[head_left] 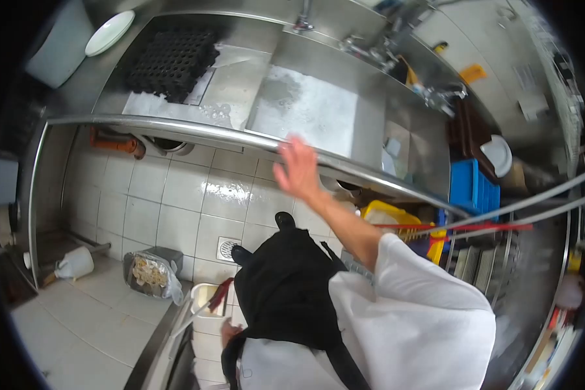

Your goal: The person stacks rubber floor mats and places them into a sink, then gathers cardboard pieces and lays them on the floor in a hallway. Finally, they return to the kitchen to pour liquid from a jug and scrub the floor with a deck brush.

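My right hand [298,168] reaches forward over the front rail of the steel sink [266,140]. Its fingers are apart, slightly blurred, and nothing is in them. Beyond the fingertips, white suds [318,107] cover much of the middle basin. Low beside my black apron [283,286], my left hand [229,330] shows only in part, its fingers mostly hidden. Close to it stands a white bucket [203,311] with a dark red cloth-like piece [221,294] over its edge. A black perforated mat [172,62] lies in the left basin among more foam.
Taps [370,55] line the sink's back wall. A blue crate [471,187] and a yellow basket [390,216] stand at the right. On the tiled floor are a lined waste bin [151,272], a drain grate [227,249] and a tipped white jug [75,263].
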The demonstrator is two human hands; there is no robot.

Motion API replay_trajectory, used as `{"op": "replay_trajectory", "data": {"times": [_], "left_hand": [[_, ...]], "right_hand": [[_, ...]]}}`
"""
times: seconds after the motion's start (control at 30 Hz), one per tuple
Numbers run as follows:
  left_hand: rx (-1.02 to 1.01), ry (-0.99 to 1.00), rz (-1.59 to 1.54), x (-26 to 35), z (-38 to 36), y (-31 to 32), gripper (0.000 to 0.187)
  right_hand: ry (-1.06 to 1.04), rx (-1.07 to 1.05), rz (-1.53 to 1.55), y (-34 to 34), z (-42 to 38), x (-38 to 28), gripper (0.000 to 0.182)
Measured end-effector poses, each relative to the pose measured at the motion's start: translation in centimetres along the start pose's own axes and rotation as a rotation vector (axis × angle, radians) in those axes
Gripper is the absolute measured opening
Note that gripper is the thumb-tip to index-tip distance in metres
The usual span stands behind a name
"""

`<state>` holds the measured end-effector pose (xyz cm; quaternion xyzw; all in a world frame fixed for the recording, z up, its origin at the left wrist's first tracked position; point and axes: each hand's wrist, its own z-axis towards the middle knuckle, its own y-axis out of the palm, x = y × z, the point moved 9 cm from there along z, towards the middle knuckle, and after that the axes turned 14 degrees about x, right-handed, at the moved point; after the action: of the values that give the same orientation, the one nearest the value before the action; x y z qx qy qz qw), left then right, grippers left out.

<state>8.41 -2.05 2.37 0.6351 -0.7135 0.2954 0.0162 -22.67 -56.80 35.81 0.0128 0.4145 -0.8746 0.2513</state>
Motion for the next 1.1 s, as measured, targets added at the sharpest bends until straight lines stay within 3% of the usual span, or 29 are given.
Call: {"op": "replay_trajectory", "data": {"times": [0.07, 0.1, 0.13, 0.17, 0.2, 0.23, 0.37, 0.43, 0.47, 0.5, 0.53, 0.57, 0.6, 0.7, 0.73, 0.77, 0.83, 0.9, 0.97, 1.03, 1.1], "left_hand": [[0.021, -0.146, -0.277, 1.7, 4.7, -1.7, 0.037], [0.389, -0.232, -0.714, 1.1, 7.7, -3.4, 0.037], [0.364, -0.157, -0.761, 4.7, 8.2, -4.2, 0.041], [0.476, 0.061, -0.618, 7.7, 9.9, -5.9, 0.039], [0.545, -0.045, -0.809, 16.0, 6.6, -6.7, 0.049], [0.493, -0.042, -1.031, 18.3, 8.4, -5.8, 0.056], [0.492, -0.005, -0.977, 25.3, 13.5, 2.3, 0.053], [0.481, 0.037, -0.886, 24.3, 18.7, 11.3, 0.053], [0.409, 0.067, -1.018, 25.9, 18.9, 14.8, 0.053], [0.305, -0.062, -1.088, 26.7, 18.9, 18.7, 0.055], [0.267, -0.093, -0.93, 26.7, 19.3, 22.2, 0.048], [0.338, -0.029, -0.915, 27.4, 18.9, 24.1, 0.051], [0.236, -0.108, -0.992, 27.1, 19.2, 27.4, 0.053], [0.135, -0.195, -1.148, 26.5, 19.5, 29.2, 0.052], [0.126, -0.208, -1.16, 25.4, 20.0, 30.1, 0.052], [0.152, -0.185, -1.209, 23.9, 20.9, 30.4, 0.053], [0.154, -0.237, -1.307, 21.3, 23.2, 29.4, 0.052], [0.3, -0.228, -1.188, 18.8, 25.1, 26.0, 0.043], [0.414, -0.298, -1.26, 18.6, 26.1, 21.8, 0.042], [0.44, -0.374, -1.271, 18.3, 26.8, 20.1, 0.044], [0.437, -0.414, -1.286, 18.0, 27.3, 19.6, 0.043]], "right_hand": [[-0.165, -0.354, 0.299, 3.9, -7.3, -3.4, 0.062], [0.104, -0.781, 0.465, 7.9, -14.5, -3.0, 0.069], [0.289, -0.929, 0.524, 10.5, -21.3, -1.6, 0.072], [0.354, -1.047, 0.338, 12.4, -26.9, 0.5, 0.071], [0.383, -1.261, 0.207, 13.8, -31.3, 2.2, 0.076], [0.408, -1.455, 0.048, 15.3, -35.0, 4.5, 0.082], [0.344, -1.479, -0.059, 23.0, -48.2, 17.5, 0.074], [0.654, -1.429, 0.029, 25.7, -45.6, 21.0, 0.065], [0.613, -1.409, -0.024, 27.0, -44.0, 22.4, 0.061], [0.575, -1.381, -0.079, 27.9, -42.7, 24.0, 0.057], [0.552, -1.397, -0.104, 28.7, -42.4, 25.5, 0.057], [0.532, -1.358, -0.081, 30.0, -41.8, 26.5, 0.055], [0.511, -1.314, -0.052, 31.9, -41.3, 27.5, 0.052], [0.453, -1.444, -0.132, 39.6, -45.0, 33.9, 0.049], [0.729, -1.42, 0.001, 41.2, -45.1, 34.0, 0.047], [0.721, -1.421, -0.014, 44.0, -45.5, 33.4, 0.047], [1.393, -1.247, 0.06, 50.1, -49.1, 36.5, 0.054], [0.387, -1.291, -0.306, 58.1, -46.3, 35.3, 0.063], [0.208, -1.255, -0.299, 63.3, -43.9, 32.0, 0.075], [0.051, -0.862, -0.452, 67.2, -40.4, 31.2, 0.09], [-0.405, -0.626, -0.614, 69.8, -37.3, 27.0, 0.096]]}}
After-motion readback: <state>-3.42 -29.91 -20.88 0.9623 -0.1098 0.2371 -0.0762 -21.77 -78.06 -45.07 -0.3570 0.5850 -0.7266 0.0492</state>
